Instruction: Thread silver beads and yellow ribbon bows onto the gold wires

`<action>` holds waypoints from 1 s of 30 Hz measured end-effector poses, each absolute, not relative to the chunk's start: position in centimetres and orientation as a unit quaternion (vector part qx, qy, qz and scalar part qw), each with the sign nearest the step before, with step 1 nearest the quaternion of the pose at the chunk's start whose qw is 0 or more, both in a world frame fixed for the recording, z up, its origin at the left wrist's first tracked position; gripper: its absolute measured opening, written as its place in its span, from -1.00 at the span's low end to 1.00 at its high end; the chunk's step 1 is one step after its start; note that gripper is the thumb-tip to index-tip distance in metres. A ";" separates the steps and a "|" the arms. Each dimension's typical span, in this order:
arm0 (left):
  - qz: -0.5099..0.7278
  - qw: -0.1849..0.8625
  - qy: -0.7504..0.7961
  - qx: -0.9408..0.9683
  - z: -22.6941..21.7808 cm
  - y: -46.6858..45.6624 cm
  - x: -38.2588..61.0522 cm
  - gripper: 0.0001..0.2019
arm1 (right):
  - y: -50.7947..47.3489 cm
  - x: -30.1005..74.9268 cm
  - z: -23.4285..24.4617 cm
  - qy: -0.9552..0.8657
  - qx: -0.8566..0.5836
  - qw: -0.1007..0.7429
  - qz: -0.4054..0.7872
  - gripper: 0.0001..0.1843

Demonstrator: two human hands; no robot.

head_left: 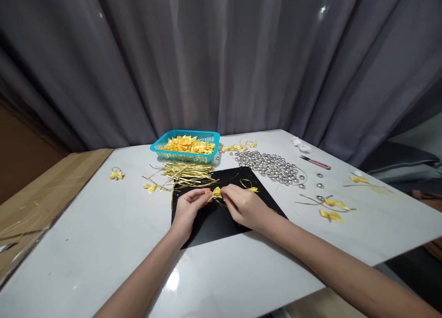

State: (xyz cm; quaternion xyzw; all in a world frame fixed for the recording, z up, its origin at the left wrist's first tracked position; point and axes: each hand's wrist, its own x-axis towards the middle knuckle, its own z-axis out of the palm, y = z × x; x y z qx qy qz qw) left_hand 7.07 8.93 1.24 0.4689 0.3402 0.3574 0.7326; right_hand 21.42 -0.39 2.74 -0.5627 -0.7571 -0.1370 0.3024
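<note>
Above a black mat [214,233], my left hand [186,210] pinches the left end of a small yellow ribbon bow [217,192] between thumb and fingertips. My right hand [247,206] is closed at the bow's right side, its fingertips pinched together there; they partly hide what they grip. A small shiny silver piece sits at the middle of the bow, and a thin gold tie pokes out below it. On the mat behind my right hand lies another bow [253,189] with a looped gold tie.
Behind the mat are a pile of gold ties [188,170] and a teal basket [155,148] of yellow bows. Many silver pieces [269,166] spread to the right, near pink-handled snips [319,164]. Loose bows [336,204] lie at the right; one bow [116,174] lies at the left.
</note>
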 end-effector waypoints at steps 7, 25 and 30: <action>0.360 0.736 0.340 0.462 1.3 8.9 7.1 -0.68 | -0.3 21.5 2.8 -0.753 -0.558 0.329 -0.116 -0.85; 0.355 0.734 0.341 0.468 1.2 8.9 7.0 -0.70 | -0.2 21.4 2.7 -0.743 -0.557 0.349 -0.127 -0.85; 0.354 0.732 0.341 0.471 1.3 8.9 7.1 -0.71 | -0.2 21.3 2.7 -0.746 -0.559 0.341 -0.121 -0.85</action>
